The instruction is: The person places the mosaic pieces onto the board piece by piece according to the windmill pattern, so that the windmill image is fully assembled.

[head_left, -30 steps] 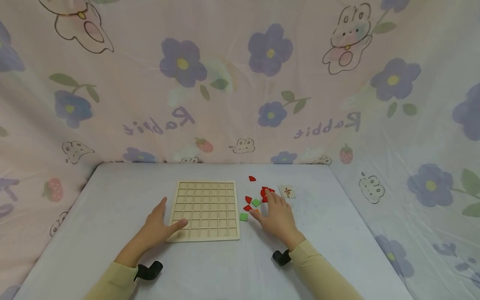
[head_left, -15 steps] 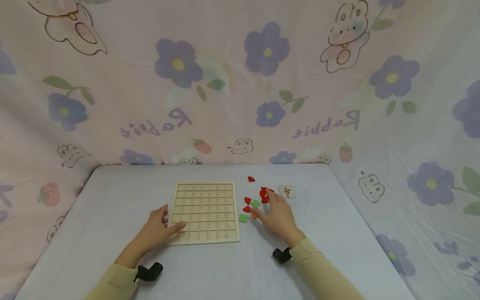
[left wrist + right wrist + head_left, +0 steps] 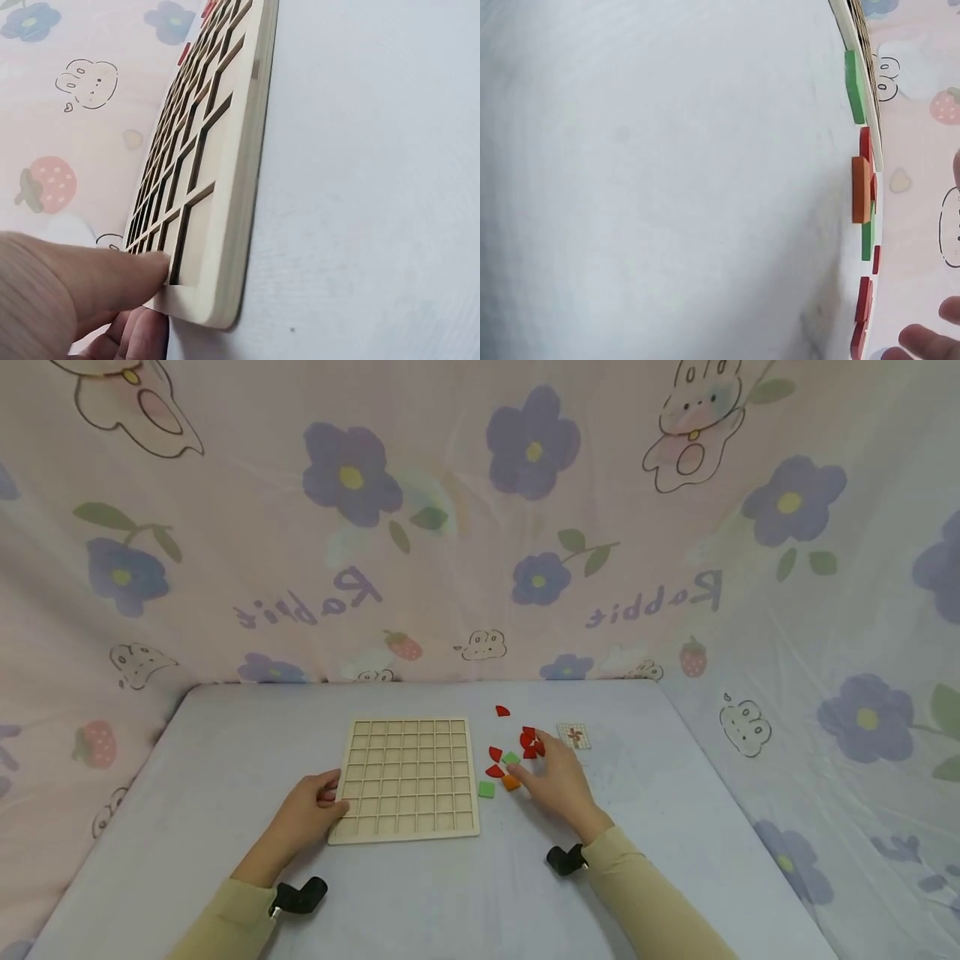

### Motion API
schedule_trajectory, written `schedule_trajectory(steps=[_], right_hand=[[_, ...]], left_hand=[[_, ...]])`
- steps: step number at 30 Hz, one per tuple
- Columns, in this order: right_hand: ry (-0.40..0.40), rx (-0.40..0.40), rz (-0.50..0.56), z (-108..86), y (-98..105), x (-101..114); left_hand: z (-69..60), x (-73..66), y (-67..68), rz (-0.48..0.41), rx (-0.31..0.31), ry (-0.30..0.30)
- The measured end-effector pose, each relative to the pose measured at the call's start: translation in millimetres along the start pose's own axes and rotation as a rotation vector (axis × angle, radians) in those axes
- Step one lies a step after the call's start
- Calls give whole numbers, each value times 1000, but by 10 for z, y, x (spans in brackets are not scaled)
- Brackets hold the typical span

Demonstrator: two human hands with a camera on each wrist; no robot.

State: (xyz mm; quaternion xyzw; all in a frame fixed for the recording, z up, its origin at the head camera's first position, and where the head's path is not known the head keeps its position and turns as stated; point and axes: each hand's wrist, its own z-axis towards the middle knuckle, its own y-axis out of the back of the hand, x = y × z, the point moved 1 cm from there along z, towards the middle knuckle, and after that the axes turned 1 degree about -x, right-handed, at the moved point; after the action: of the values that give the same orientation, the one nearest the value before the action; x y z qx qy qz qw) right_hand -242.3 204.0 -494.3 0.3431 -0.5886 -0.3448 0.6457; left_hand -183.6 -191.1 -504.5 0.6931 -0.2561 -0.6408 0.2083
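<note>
The square wooden grid board (image 3: 406,781) lies flat, its cells without pieces. At its lower left edge, my left hand (image 3: 300,818) pinches the board; in the left wrist view, the thumb of that hand (image 3: 82,292) lies over the corner of the board (image 3: 232,255), fingers curled beside the edge. My right hand (image 3: 558,781) hovers with spread, slightly bent fingers by the cluster of red pieces (image 3: 528,739), holding nothing visible. Near its thumb are an orange piece (image 3: 511,783) and a green square (image 3: 511,758). The right wrist view shows the orange piece (image 3: 860,190) and fingertips (image 3: 930,343).
Another green square (image 3: 487,789) lies by the board's right edge. Two red pieces (image 3: 495,771) (image 3: 496,753) are close by, and one red piece (image 3: 502,711) lies farther back. A small patterned card (image 3: 574,736) is behind the right hand. Printed cloth (image 3: 450,552) hangs behind the table.
My left hand has drawn left, its thumb sliding off the cells to the board's edge and its fingers curling in. My right thumb has shifted slightly, uncovering more of the orange piece.
</note>
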Motion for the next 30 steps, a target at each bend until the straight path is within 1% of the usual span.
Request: schedule_trajectory(steps=[3,7,9,11,14,18,21,24,30], right_hand=[[-5,10,61,18,17,-15],[-13,37,195,66,7,-18],[3,57,251,107,-21,-4],[21,83,275,156,-60,23],[55,107,272,230,-114,73],[69,105,219,304,-179,154],[59,97,191,338,-218,189],[51,98,185,355,-248,202],[59,84,135,369,-297,228]], left_hand=[[19,-28,4,10,-7,-4],[39,-45,3,20,-4,1],[43,-38,1,27,0,8],[39,-27,0,35,4,17],[29,-17,-7,36,8,27],[9,6,-7,27,13,21],[13,29,-7,25,15,15],[28,40,-4,20,12,13],[38,57,-5,13,2,20]])
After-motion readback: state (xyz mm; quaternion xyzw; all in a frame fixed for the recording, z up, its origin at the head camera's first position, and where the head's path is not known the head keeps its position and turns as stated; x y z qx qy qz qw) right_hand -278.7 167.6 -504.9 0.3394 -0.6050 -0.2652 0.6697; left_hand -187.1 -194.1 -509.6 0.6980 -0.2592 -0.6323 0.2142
